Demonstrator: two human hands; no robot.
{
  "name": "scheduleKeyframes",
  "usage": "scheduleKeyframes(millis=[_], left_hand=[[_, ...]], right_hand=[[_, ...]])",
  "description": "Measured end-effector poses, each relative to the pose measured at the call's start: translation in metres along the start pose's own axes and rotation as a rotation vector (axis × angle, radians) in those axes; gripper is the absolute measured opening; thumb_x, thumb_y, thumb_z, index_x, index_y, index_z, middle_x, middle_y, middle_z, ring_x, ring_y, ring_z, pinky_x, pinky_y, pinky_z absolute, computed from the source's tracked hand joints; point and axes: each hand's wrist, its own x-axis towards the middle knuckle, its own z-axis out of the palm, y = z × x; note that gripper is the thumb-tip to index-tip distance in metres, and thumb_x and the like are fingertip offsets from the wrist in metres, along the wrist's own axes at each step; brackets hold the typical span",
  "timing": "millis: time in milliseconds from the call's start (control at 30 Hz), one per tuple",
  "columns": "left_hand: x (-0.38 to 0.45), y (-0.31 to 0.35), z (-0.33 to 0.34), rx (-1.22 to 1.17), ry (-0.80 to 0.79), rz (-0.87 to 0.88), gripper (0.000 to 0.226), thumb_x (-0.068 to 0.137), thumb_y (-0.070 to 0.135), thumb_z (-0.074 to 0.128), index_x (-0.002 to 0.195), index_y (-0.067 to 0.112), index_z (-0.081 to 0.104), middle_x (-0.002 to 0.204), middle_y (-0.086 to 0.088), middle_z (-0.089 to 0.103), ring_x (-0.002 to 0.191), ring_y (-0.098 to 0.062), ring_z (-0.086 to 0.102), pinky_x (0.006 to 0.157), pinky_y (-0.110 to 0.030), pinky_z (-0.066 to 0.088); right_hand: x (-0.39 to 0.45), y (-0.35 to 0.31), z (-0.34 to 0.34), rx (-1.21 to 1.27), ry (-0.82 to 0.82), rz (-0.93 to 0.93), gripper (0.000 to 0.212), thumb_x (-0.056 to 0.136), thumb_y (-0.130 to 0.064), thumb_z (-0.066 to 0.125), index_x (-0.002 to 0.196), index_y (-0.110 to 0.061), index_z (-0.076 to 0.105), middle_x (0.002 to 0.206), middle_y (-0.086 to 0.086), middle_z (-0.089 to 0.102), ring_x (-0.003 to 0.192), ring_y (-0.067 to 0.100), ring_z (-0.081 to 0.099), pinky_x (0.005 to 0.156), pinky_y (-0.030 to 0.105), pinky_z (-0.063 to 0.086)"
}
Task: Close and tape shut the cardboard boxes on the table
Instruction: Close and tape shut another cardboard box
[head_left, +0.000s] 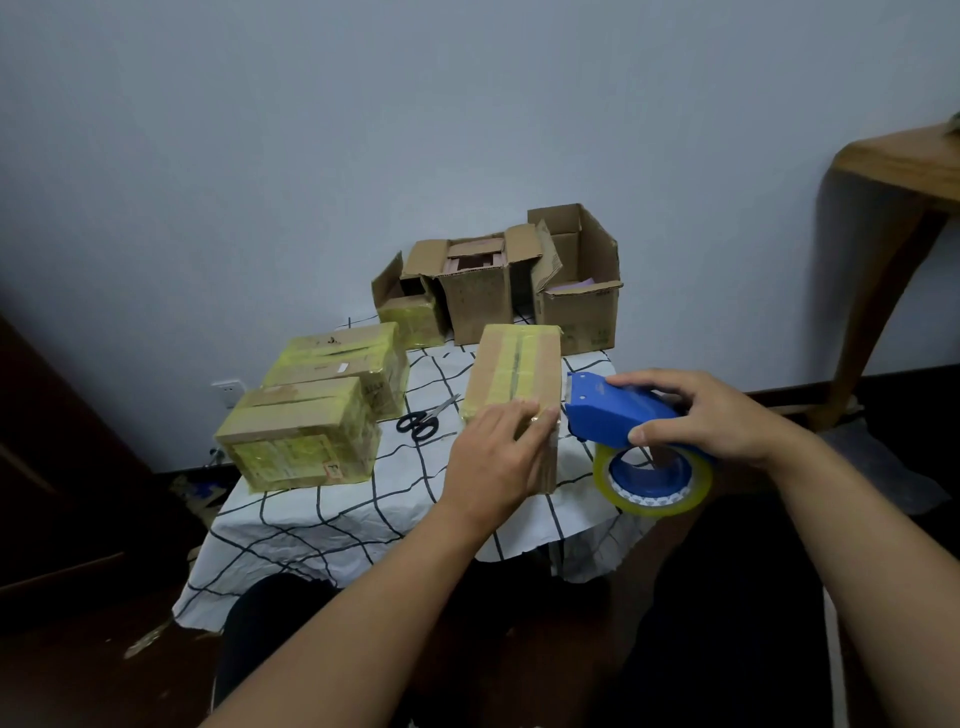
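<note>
Far left on the checked tablecloth (322, 525): two taped boxes (304, 434), black scissors (421, 421) just right of them. Centre: left hand (493, 457) pressing flat, fingers straight, on the near end of a taped cardboard box (511, 374), three open boxes (498, 280) behind by the wall. Right: right hand (711, 415) clasped around a blue tape dispenser (618, 410) with its yellowish tape roll (654, 480), just beside that box.

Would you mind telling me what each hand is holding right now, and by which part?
The right hand grips the blue tape dispenser around its body, above the roll. The left hand holds nothing; it presses flat on the taped box.
</note>
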Motion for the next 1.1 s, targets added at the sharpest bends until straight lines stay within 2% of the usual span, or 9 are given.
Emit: scheduleKeyframes(millis=[267, 400, 500, 600, 800, 933, 1100], left_hand=[[-0.003, -0.003, -0.002, 0.017, -0.083, 0.008, 0.041, 0.087, 0.022, 0.058, 0.126, 0.01, 0.063, 0.115, -0.012, 0.062, 0.097, -0.029, 0.059, 0.077, -0.039, 0.048], [-0.004, -0.003, -0.005, 0.005, -0.096, -0.001, 0.042, 0.087, 0.023, 0.053, 0.126, 0.01, 0.064, 0.115, -0.012, 0.063, 0.097, -0.03, 0.061, 0.076, -0.038, 0.05], [-0.005, -0.006, -0.007, -0.011, -0.114, -0.017, 0.045, 0.085, 0.023, 0.056, 0.127, 0.01, 0.063, 0.116, -0.012, 0.063, 0.099, -0.03, 0.061, 0.076, -0.038, 0.051], [-0.005, -0.005, -0.005, -0.024, -0.111, -0.033, 0.044, 0.086, 0.021, 0.064, 0.129, 0.013, 0.062, 0.118, -0.01, 0.062, 0.1, -0.029, 0.059, 0.077, -0.038, 0.049], [-0.006, -0.004, -0.008, -0.026, -0.101, -0.024, 0.043, 0.092, 0.027, 0.056, 0.133, 0.016, 0.058, 0.117, -0.008, 0.059, 0.1, -0.026, 0.056, 0.081, -0.037, 0.047], [-0.004, -0.001, -0.01, -0.022, -0.112, -0.029, 0.041, 0.093, 0.029, 0.052, 0.131, 0.016, 0.059, 0.113, -0.007, 0.06, 0.095, -0.026, 0.057, 0.075, -0.037, 0.048], [-0.002, -0.004, -0.008, -0.029, -0.13, -0.037, 0.048, 0.081, 0.021, 0.072, 0.128, 0.016, 0.062, 0.113, -0.006, 0.062, 0.093, -0.026, 0.059, 0.071, -0.036, 0.049]], right_hand=[[-0.002, 0.001, -0.004, -0.041, -0.018, 0.018, 0.054, 0.083, -0.023, 0.079, 0.122, -0.054, 0.058, 0.128, -0.011, 0.051, 0.106, 0.018, 0.062, 0.087, 0.033, 0.057], [-0.002, -0.003, -0.007, -0.04, -0.02, 0.029, 0.054, 0.083, -0.02, 0.079, 0.121, -0.054, 0.059, 0.126, -0.013, 0.052, 0.103, 0.018, 0.062, 0.074, 0.023, 0.057], [-0.004, -0.002, -0.01, -0.046, -0.011, 0.034, 0.052, 0.083, -0.019, 0.078, 0.119, -0.052, 0.06, 0.128, -0.007, 0.054, 0.104, 0.019, 0.062, 0.078, 0.025, 0.054], [-0.007, -0.005, -0.012, -0.091, -0.035, 0.045, 0.052, 0.084, -0.02, 0.078, 0.118, -0.054, 0.059, 0.124, -0.009, 0.055, 0.101, 0.018, 0.061, 0.08, 0.024, 0.051], [-0.005, -0.019, -0.013, -0.218, -0.057, 0.02, 0.056, 0.081, -0.025, 0.081, 0.121, -0.055, 0.057, 0.116, -0.028, 0.053, 0.097, 0.0, 0.059, 0.072, 0.013, 0.047], [-0.006, -0.019, -0.012, -0.251, -0.064, 0.004, 0.056, 0.081, -0.029, 0.081, 0.121, -0.058, 0.056, 0.119, -0.028, 0.054, 0.101, 0.002, 0.059, 0.075, 0.016, 0.047], [-0.014, -0.014, -0.018, -0.248, -0.057, -0.002, 0.056, 0.079, -0.027, 0.083, 0.121, -0.054, 0.06, 0.118, -0.026, 0.057, 0.099, -0.009, 0.057, 0.077, 0.013, 0.046]])
